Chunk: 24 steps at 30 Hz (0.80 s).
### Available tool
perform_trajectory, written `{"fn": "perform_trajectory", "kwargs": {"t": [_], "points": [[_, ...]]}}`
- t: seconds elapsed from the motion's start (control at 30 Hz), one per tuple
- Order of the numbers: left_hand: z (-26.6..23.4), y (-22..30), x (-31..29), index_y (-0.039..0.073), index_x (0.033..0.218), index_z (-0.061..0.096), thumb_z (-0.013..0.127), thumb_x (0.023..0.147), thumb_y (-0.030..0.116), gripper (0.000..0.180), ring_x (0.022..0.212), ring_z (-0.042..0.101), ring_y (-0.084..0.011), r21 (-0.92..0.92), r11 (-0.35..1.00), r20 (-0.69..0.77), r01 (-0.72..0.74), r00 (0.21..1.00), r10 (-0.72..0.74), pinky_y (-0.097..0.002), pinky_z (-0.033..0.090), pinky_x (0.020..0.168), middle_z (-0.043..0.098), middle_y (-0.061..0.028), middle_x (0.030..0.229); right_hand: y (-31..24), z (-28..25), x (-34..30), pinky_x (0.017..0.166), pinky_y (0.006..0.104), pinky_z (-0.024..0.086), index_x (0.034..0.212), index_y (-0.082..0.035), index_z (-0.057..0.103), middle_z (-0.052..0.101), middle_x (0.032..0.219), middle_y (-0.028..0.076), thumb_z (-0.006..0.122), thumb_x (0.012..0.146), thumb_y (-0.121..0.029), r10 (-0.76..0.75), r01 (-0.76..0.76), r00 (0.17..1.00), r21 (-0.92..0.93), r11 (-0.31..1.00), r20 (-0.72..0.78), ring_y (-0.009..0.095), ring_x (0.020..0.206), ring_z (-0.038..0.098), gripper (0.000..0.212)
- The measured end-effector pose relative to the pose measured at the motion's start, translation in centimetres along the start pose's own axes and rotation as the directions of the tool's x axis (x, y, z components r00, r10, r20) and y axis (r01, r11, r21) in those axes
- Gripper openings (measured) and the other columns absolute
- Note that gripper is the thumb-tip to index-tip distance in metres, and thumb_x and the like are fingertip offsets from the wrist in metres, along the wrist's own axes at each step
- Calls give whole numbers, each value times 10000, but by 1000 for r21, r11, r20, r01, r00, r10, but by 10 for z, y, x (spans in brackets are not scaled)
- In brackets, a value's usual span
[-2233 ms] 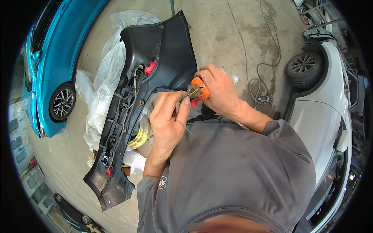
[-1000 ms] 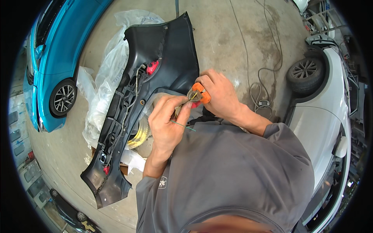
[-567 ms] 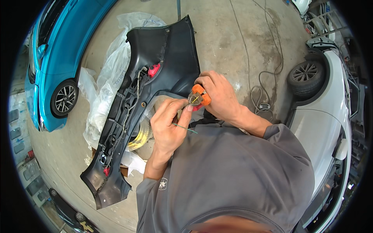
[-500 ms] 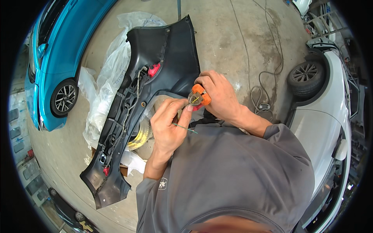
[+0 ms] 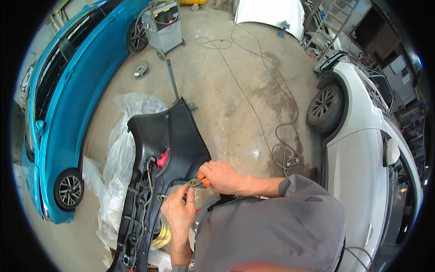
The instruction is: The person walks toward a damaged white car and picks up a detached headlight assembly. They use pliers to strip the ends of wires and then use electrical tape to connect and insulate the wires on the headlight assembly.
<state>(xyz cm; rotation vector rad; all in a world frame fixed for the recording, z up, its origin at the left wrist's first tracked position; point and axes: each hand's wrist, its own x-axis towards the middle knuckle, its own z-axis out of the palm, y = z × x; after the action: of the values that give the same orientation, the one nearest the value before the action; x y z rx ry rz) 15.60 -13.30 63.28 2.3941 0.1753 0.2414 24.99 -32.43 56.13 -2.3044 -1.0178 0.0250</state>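
My right hand (image 5: 223,177) is closed around a pair of orange-handled pliers (image 5: 204,180), their metal head pointing toward my left hand. Fingers pinched, my left hand (image 5: 177,211) holds a thin wire (image 5: 189,202) right at the pliers' head; a greenish end shows across the fingers. Whether the jaws touch the wire is too small to tell. Both hands are over the edge of a large black car bumper cover (image 5: 181,131), propped up in front of me. Grey wiring (image 5: 148,188) and a red part (image 5: 162,159) sit on its inner side.
Clear plastic sheeting (image 5: 118,163) lies left of the bumper, beside a blue car (image 5: 102,63). A white car (image 5: 355,131) stands at right. A cable (image 5: 283,136) loops over the floor. Farther off are a grey wheeled machine (image 5: 165,36) and a white panel (image 5: 272,16).
My view has tilted up, so hands and bumper appear lower and more of the floor and far end shows. Both hands keep their grips, close together.
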Motion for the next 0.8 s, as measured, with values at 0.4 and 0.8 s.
{"fn": "perform_trajectory", "kwargs": {"t": [0.4,0.8], "points": [[24,-54,-1,19,977,661,655,1091,281,286,747,562,-68,-685,691,261,233,963,-66,-282,469,682,639,19,798,-31,-7,1,837,385,543,1154,-31,615,675,991,110,782,997,-218,190,-492,858,657,571,477,180,923,636,296],[47,-10,-3,67,973,562,544,1077,104,112,654,451,-50,-973,164,99,160,940,-327,-239,381,587,532,11,763,-54,-1,0,801,337,523,1075,-81,561,651,986,43,662,913,43,217,-519,764,779,-352,607,148,841,639,227]]}}
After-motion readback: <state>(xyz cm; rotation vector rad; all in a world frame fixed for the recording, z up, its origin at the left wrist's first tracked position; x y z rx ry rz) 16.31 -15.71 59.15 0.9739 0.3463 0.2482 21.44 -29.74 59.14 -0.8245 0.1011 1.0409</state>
